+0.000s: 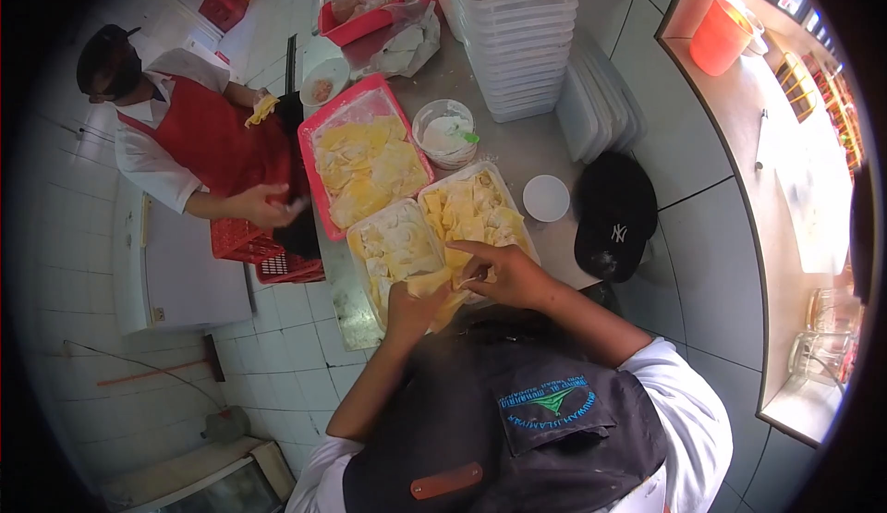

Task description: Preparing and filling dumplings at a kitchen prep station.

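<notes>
Close to my body, my left hand (412,308) holds a thin yellow dough wrapper (428,283). The fingers of my right hand (511,274) pinch at its right edge, the index finger stretched out to the left. Behind my hands stand two white plastic tubs. The left tub (352,249) contains floured, folded dough pieces (398,236). Square yellow pieces and filled dumplings (478,208) fill the right tub (504,179), partly covered by my right hand. A pink tray (310,166) of loose dough wrappers (367,159) lies beyond them. Any filling in the wrapper is hidden.
A flour tub (447,132) with a green-handled utensil and a small white bowl (546,198) are near the tubs. Stacked clear containers (520,48), lids (599,97) and a black cap (615,215) line the right side. A co-worker (201,125) holds dough at left.
</notes>
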Demonstrator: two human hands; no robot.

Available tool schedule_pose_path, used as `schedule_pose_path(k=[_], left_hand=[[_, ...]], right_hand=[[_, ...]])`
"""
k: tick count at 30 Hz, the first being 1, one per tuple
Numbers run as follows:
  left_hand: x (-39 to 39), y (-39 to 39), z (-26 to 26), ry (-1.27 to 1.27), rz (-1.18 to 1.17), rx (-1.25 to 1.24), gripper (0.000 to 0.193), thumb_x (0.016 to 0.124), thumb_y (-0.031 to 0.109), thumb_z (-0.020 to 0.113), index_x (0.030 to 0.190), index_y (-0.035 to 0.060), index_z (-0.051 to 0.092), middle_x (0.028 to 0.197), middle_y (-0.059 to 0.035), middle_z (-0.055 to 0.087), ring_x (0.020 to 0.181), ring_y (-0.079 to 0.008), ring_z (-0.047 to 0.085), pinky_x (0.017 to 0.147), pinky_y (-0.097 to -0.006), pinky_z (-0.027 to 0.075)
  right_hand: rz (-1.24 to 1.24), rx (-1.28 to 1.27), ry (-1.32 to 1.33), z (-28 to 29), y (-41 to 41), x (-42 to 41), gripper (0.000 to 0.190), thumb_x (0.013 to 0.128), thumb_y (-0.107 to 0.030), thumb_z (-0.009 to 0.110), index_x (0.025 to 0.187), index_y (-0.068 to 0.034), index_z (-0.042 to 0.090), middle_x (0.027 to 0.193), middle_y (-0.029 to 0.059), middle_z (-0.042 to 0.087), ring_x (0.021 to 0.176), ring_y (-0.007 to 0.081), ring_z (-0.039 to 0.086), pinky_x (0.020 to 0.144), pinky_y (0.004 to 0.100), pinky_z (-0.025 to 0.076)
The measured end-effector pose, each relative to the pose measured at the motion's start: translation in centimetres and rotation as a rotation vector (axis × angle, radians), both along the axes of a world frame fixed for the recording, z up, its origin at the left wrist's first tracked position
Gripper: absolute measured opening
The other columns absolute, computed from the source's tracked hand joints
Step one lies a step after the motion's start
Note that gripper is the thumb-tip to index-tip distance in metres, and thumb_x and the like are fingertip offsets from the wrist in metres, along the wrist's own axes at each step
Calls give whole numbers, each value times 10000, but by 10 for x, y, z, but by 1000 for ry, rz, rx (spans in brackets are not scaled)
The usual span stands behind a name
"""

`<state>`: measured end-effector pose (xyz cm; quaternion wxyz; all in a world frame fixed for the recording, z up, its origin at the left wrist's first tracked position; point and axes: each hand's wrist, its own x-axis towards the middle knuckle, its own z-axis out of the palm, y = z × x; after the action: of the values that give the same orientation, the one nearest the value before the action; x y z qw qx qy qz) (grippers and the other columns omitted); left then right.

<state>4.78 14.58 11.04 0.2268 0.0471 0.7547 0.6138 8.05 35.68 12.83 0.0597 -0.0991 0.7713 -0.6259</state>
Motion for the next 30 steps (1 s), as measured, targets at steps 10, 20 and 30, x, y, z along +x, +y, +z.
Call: schedule_pose_path(k=[10, 20, 30], left_hand=[[9, 6, 14, -77, -208, -206, 292, 795, 203, 733, 971, -24, 680, 789, -90, 692, 671, -146, 649, 602, -275, 508], [18, -3, -5, -340, 20, 186, 398, 830, 147, 684, 1173, -23, 578, 1038, -113, 655, 891, -169, 645, 749, -294, 526], [12, -24, -4, -534, 352, 583, 403, 939, 274, 527, 1254, 25, 496, 1188, -106, 586, 1105, -244, 569, 941, -399, 469]], right_hand=[[-127, -79, 68, -23, -14, 24, 586, 775, 36, 684, 1322, -85, 510, 883, 74, 634, 800, 167, 623, 755, 303, 522], [-119, 2, 62, -6, -12, 9, 645, 778, 21, 690, 1369, -110, 466, 829, 101, 677, 777, 193, 660, 774, 317, 520], [312, 100, -200, -16, 25, -64, 600, 769, -18, 703, 1327, -99, 497, 855, 105, 680, 821, 192, 659, 773, 318, 507]])
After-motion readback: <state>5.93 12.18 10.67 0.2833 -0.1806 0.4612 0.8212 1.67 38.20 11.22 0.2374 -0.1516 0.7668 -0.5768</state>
